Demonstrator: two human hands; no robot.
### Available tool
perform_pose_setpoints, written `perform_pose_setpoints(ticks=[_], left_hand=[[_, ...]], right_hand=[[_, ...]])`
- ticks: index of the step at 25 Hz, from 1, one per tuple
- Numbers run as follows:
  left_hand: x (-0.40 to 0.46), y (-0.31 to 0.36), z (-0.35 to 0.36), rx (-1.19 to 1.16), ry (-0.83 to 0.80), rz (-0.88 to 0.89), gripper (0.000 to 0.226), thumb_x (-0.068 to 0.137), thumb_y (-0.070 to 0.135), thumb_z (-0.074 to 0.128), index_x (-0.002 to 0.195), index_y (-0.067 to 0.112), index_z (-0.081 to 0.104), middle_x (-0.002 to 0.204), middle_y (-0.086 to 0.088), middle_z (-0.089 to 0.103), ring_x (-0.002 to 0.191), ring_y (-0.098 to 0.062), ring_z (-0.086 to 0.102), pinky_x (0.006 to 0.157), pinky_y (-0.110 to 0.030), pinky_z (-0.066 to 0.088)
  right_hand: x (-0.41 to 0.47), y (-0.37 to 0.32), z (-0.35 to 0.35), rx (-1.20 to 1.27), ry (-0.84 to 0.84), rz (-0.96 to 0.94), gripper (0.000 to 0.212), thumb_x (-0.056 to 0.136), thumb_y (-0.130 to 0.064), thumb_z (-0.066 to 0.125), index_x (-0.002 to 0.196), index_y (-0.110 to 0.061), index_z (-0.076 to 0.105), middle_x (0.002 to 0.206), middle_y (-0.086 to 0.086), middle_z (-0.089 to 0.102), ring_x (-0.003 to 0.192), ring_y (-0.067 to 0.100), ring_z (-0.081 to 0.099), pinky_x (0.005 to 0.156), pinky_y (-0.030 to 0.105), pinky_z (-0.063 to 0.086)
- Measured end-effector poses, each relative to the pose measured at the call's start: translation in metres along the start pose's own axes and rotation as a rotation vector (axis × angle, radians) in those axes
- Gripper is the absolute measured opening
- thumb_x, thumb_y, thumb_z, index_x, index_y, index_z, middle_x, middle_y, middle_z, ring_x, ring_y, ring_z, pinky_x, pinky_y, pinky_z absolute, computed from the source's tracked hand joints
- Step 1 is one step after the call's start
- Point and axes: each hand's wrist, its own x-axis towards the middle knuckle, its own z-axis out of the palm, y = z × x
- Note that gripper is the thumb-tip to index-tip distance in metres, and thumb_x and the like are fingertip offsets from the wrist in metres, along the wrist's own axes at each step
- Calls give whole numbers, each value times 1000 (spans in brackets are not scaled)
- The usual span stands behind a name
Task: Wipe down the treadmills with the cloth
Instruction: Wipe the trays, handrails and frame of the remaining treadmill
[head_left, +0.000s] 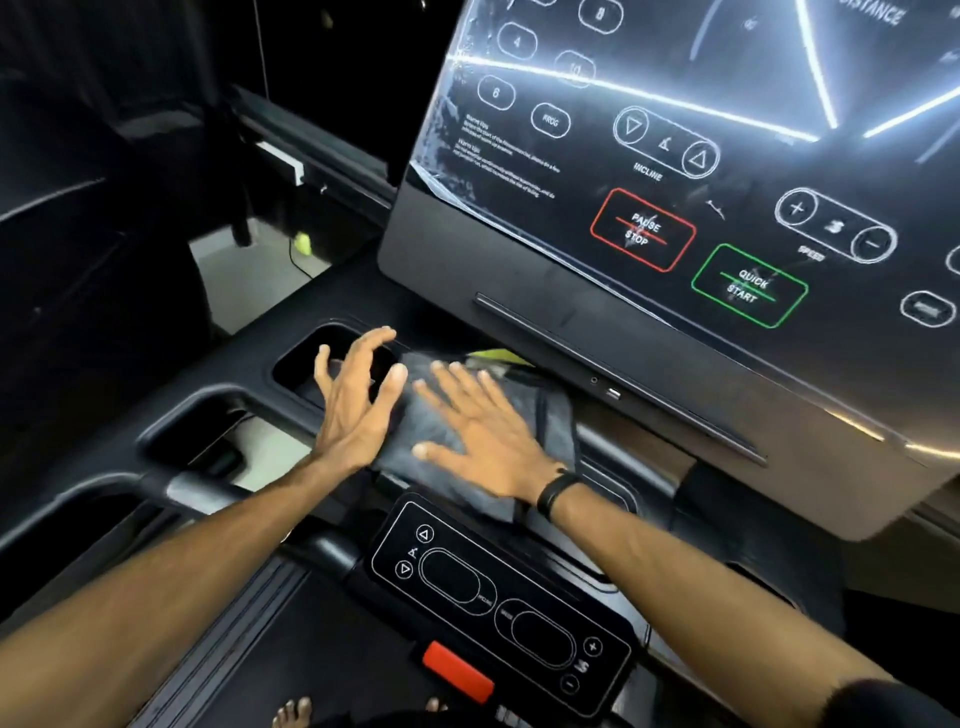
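A folded grey cloth (439, 428) lies on the black tray of the treadmill console (519, 260), just below the tilted glossy screen. My right hand (480, 434) lies flat on the cloth with its fingers spread, a black band on the wrist. My left hand (358, 402) hovers at the cloth's left edge, fingers spread and slightly bent, holding nothing. Something yellow-green (491, 357) peeks out behind the cloth.
A cup-holder recess (311, 358) opens left of the cloth. Nearer me sit a lower control panel (498, 603) with incline and speed buttons and a red safety key (457, 670). The walking belt (291, 649) is below, with my bare toes at its edge.
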Motion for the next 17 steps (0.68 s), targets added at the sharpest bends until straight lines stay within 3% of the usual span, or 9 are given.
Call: perform_pose_setpoints(ticks=[2, 7, 10, 17], left_hand=[[-1, 0, -1, 33, -26, 35, 59, 96, 58, 31, 139, 21, 48, 142, 11, 48, 119, -19, 56, 119, -34, -10], [-4, 2, -2, 103, -121, 138, 59, 97, 58, 28, 135, 20, 52, 147, 2, 49, 136, -9, 44, 121, -50, -7], [-6, -1, -3, 139, -160, 196, 59, 98, 57, 28, 133, 18, 55, 146, 1, 50, 137, -10, 44, 121, -51, -5], [-7, -1, 1, 171, -185, 262, 52, 98, 51, 32, 127, 17, 58, 143, 1, 54, 131, -11, 49, 121, -50, 1]], right_hand=[[-14, 19, 0, -11, 34, 63, 82, 94, -71, 20, 162, -25, 10, 169, 4, 4, 156, 17, -4, 123, 33, -15], [-90, 51, 2, -25, 25, 94, 75, 100, -66, 25, 162, -27, 8, 169, -2, -2, 155, 12, -12, 126, 39, -8], [-144, 72, -4, 8, -19, 149, 74, 101, -65, 30, 161, -30, 6, 169, -3, -3, 155, 13, -10, 126, 43, -4], [-212, 53, 2, 88, -15, 259, 81, 98, -68, 34, 162, -26, 6, 170, -3, -4, 156, 19, -3, 125, 47, 4]])
